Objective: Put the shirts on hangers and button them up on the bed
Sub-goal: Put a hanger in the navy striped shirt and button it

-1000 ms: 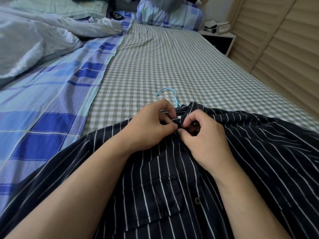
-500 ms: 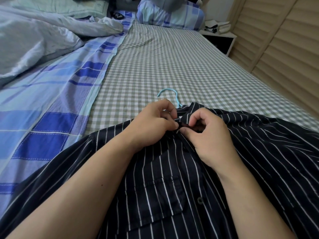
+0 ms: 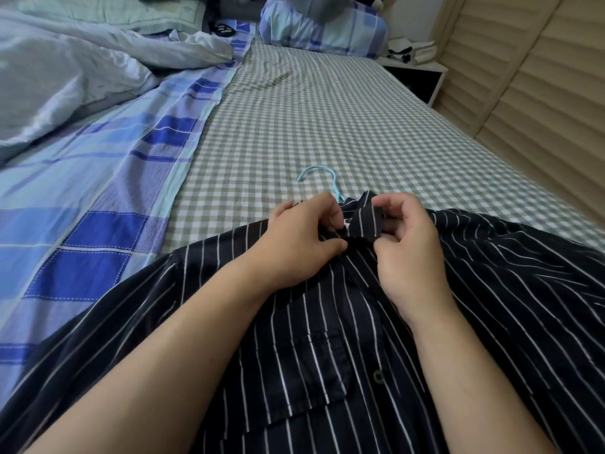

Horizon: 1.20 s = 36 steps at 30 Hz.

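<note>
A dark navy shirt with thin white stripes lies front-up on the checked bed sheet. A light blue hanger hook sticks out past its collar; the rest of the hanger is hidden inside the shirt. My left hand pinches the left side of the collar at the top of the placket. Curled fingers of my right hand grip the right collar flap, which stands lifted. A fastened dark button shows lower on the placket beside a chest pocket.
A blue patchwork quilt and a rumpled pale duvet cover the bed's left side. Pillows lie at the head. A white nightstand and beige louvred doors run along the right.
My hands have moved apart slightly at the collar. The right hand has lifted and turned the right collar flap upward, while the left keeps its pinch on the other side.
</note>
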Tool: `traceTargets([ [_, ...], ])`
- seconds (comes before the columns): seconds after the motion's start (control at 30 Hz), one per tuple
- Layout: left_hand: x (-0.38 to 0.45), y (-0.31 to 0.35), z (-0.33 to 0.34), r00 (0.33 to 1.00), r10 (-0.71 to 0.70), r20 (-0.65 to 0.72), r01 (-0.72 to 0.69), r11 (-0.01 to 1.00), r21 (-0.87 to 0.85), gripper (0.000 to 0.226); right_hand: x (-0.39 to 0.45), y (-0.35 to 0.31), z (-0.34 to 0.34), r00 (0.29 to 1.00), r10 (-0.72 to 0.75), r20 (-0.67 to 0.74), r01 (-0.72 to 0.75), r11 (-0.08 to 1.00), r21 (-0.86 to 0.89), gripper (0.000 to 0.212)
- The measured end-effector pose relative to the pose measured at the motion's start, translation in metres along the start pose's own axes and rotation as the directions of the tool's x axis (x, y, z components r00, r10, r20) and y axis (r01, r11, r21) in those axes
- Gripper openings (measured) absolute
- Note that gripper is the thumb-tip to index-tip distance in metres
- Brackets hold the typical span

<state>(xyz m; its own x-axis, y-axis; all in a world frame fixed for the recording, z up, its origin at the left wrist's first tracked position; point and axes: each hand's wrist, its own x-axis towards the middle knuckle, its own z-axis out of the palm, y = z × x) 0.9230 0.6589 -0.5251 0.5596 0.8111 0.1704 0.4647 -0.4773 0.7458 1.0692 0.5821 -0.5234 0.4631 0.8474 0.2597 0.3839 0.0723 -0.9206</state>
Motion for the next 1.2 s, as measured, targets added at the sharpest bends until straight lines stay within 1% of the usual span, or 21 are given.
traceTargets([
  [0.1, 0.002, 0.008, -0.009, 0.998, 0.064, -0.018, -0.058, 0.972, 0.228, 0.018, 0.001, -0.007, -0.006, 0.989, 0.044, -0.144, -0.03, 0.995, 0.095, 0.063],
  [0.17, 0.009, 0.011, -0.032, 0.996, 0.079, 0.036, -0.087, 0.918, 0.386, 0.035, 0.017, -0.022, -0.02, 0.971, -0.022, -0.237, 0.02, 1.0, -0.009, 0.055],
  [0.2, 0.014, 0.011, -0.045, 0.996, 0.067, 0.062, -0.088, 0.888, 0.451, 0.041, 0.032, -0.03, -0.028, 0.975, -0.062, -0.213, 0.035, 0.991, -0.131, 0.046],
  [0.23, 0.02, 0.008, -0.058, 0.995, 0.026, 0.096, -0.071, 0.865, 0.496, 0.043, 0.051, -0.036, -0.034, 0.991, -0.058, -0.116, 0.025, 0.963, -0.269, 0.037],
  [0.27, 0.025, 0.007, -0.07, 0.988, -0.028, 0.151, -0.056, 0.852, 0.521, 0.042, 0.069, -0.039, -0.039, 0.999, -0.001, 0.036, 0.016, 0.905, -0.426, 0.031],
  [0.3, 0.029, 0.005, -0.079, 0.97, -0.082, 0.23, -0.052, 0.85, 0.525, 0.041, 0.086, -0.038, -0.04, 0.974, 0.1, 0.204, 0.039, 0.81, -0.585, 0.03],
  [0.33, 0.032, 0.004, -0.084, 0.94, -0.119, 0.32, -0.065, 0.858, 0.51, 0.042, 0.098, -0.034, -0.04, 0.917, 0.199, 0.345, 0.103, 0.719, -0.688, 0.033],
  [0.4, 0.035, 0.007, -0.085, 0.883, -0.142, 0.446, -0.093, 0.881, 0.464, 0.042, 0.111, -0.026, -0.034, 0.817, 0.306, 0.488, 0.202, 0.642, -0.74, 0.036],
  [0.43, 0.036, 0.009, -0.083, 0.878, -0.131, 0.461, -0.103, 0.887, 0.449, 0.036, 0.114, -0.025, -0.03, 0.803, 0.322, 0.501, 0.188, 0.661, -0.726, 0.039],
  [0.5, 0.041, 0.008, -0.078, 0.9, -0.084, 0.428, -0.121, 0.894, 0.431, 0.014, 0.119, -0.027, -0.023, 0.814, 0.339, 0.473, 0.094, 0.725, -0.682, 0.049],
  [0.53, 0.044, 0.007, -0.077, 0.912, -0.064, 0.405, -0.127, 0.895, 0.427, 0.013, 0.123, -0.032, -0.019, 0.801, 0.348, 0.487, 0.094, 0.731, -0.676, 0.051],
  [0.63, 0.054, 0.009, -0.084, 0.96, -0.04, 0.279, -0.07, 0.926, 0.372, 0.028, 0.133, -0.046, -0.003, 0.705, 0.39, 0.592, 0.218, 0.675, -0.705, 0.039],
  [0.73, 0.052, 0.018, -0.09, 0.984, 0.088, 0.155, -0.138, 0.928, 0.345, 0.028, 0.145, -0.057, 0.003, 0.641, 0.387, 0.663, 0.174, 0.768, -0.616, 0.029],
  [0.77, 0.05, 0.02, -0.09, 0.983, 0.115, 0.144, -0.157, 0.933, 0.325, 0.025, 0.149, -0.061, 0.004, 0.653, 0.353, 0.671, 0.159, 0.802, -0.576, 0.03],
  [0.83, 0.045, 0.02, -0.089, 0.986, 0.087, 0.14, -0.121, 0.96, 0.252, 0.024, 0.156, -0.069, 0.003, 0.732, 0.262, 0.628, 0.115, 0.862, -0.494, 0.035],
  [0.9, 0.043, 0.02, -0.088, 0.994, -0.071, 0.085, 0.069, 0.997, 0.033, 0.038, 0.16, -0.074, 0.006, 0.796, 0.194, 0.574, 0.126, 0.874, -0.469, 0.037],
  [0.93, 0.045, 0.019, -0.09, 0.987, -0.144, 0.069, 0.148, 0.987, -0.062, 0.038, 0.159, -0.075, 0.008, 0.801, 0.167, 0.575, 0.182, 0.847, -0.499, 0.036],
  [1.0, 0.049, 0.019, -0.098, 0.978, -0.169, 0.121, 0.172, 0.985, -0.008, 0.027, 0.155, -0.074, 0.014, 0.775, 0.149, 0.614, 0.269, 0.802, -0.534, 0.029],
  [1.07, 0.053, 0.019, -0.103, 0.975, -0.144, 0.171, 0.127, 0.986, 0.108, 0.017, 0.149, -0.074, 0.015, 0.711, 0.226, 0.666, 0.291, 0.767, -0.571, 0.027],
  [1.13, 0.057, 0.016, -0.101, 0.99, -0.106, 0.089, 0.088, 0.978, 0.19, 0.013, 0.147, -0.074, 0.012, 0.657, 0.327, 0.679, 0.343, 0.672, -0.656, 0.038],
  [1.2, 0.059, 0.013, -0.086, 0.997, -0.069, -0.026, 0.074, 0.96, 0.269, 0.012, 0.153, -0.073, 0.006, 0.669, 0.31, 0.676, 0.403, 0.613, -0.68, 0.041],
])
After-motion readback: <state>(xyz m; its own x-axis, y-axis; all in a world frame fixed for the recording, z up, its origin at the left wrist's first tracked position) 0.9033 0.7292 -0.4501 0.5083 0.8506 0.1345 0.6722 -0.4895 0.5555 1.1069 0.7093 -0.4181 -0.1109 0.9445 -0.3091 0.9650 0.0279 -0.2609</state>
